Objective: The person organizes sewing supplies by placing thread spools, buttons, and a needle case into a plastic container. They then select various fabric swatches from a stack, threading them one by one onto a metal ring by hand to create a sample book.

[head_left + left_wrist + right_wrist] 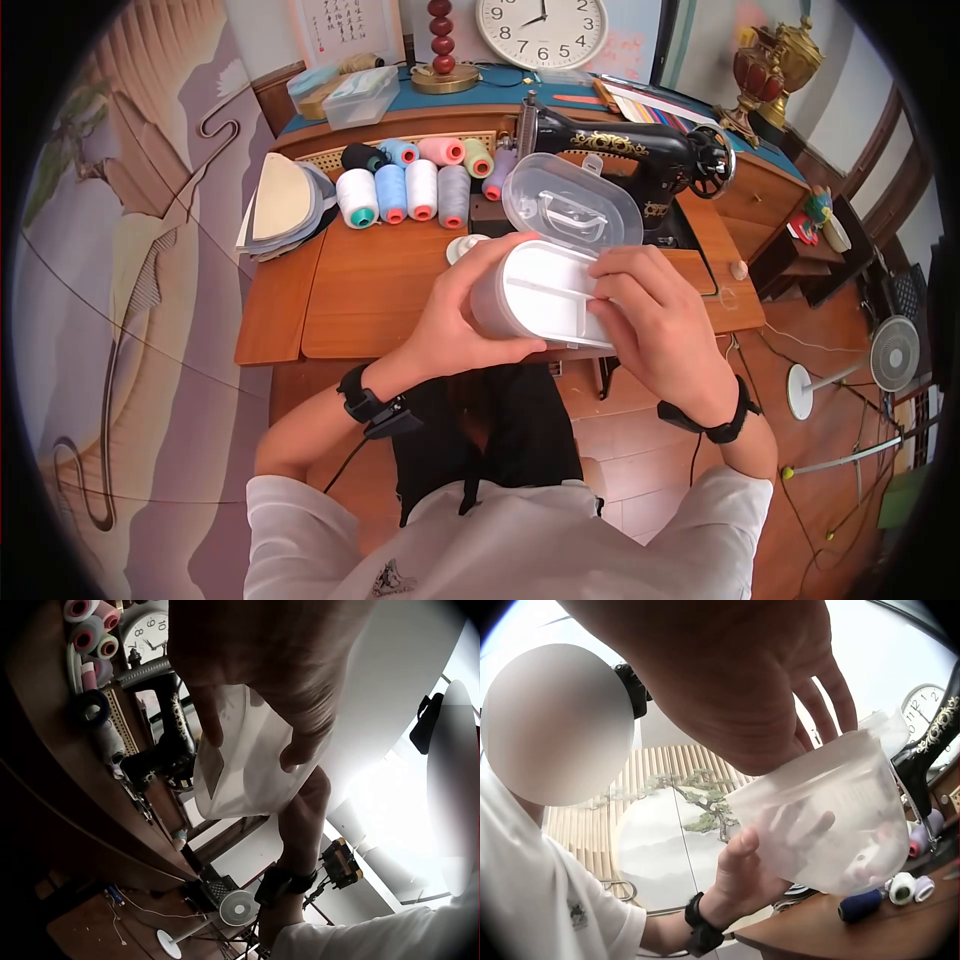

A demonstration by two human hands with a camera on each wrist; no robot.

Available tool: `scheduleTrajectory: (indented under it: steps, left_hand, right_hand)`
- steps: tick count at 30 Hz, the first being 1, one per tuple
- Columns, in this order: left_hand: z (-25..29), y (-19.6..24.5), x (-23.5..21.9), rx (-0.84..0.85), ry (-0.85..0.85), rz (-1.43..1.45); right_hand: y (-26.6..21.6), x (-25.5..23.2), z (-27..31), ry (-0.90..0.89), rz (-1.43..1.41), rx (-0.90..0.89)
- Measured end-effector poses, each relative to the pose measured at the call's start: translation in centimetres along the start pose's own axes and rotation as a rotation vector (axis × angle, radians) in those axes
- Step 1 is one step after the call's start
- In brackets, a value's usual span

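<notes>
A clear oval plastic box (488, 306) is held up in front of the table edge, tilted toward me. My left hand (447, 318) grips it round its left side, thumb along the near side. Inside the top sits a white divided tray (545, 265). The fingers of my right hand (662, 318) curl into the tray at its right side and pinch its divider. Hinged back behind the box is its clear lid (528, 190) with a handle. The right wrist view shows the translucent wall of the box (855, 817), with blurred small things inside.
Several thread cones (395, 190) stand on the wooden table (370, 290) at the back left, beside stacked fabric pieces (285, 200). A black sewing machine (600, 140) stands behind the lid. A small white spool (462, 247) lies by the left hand. Farther right is a fan (893, 354).
</notes>
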State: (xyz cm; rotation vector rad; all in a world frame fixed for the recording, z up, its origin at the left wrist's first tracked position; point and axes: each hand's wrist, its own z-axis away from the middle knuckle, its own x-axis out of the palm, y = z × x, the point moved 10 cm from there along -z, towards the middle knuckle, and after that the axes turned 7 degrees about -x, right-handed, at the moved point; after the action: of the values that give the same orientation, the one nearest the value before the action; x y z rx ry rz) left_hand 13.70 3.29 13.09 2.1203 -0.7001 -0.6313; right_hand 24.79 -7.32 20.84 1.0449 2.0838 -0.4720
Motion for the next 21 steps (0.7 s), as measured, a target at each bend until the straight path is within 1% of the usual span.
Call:
scheduleTrajectory:
  steps: [5,9,11,15,17,18,20,21]
  left_hand:
    - [0.3,0.1,-0.5,0.03,0.057,-0.078]
    - [0.3,0.0,-0.4,0.032,0.065,-0.094]
    - [0.4,0.0,-0.2,0.034,0.064,-0.131]
    - [0.6,-0.3,0.0,0.012,0.061,-0.064]
    - [0.6,-0.7,0.2,-0.051,0.018,0.046]
    - [0.6,-0.5,-0.1,-0.054,0.023,0.041]
    - [0.5,1.2,0.1,0.055,-0.003,-0.209]
    - [0.4,1.3,0.0,0.055,0.002,-0.209]
  right_hand:
    - [0.2,1.1,-0.2,-0.059,0.05,0.019]
    - [0.4,2.0,0.0,-0.086,0.093,0.001]
    - [0.7,2.4,0.2,-0.132,0.101,0.02]
    - [0.6,2.3,0.4,-0.159,0.085,0.032]
    - [0.0,2.2,0.5,-0.173,0.075,0.045]
    - [-0.1,2.4,0.5,-0.172,0.07,0.041]
    - [0.1,2.9,0.8,-0.2,0.066,0.04]
    - [0.3,3.1,0.8,-0.203,0.065,0.036]
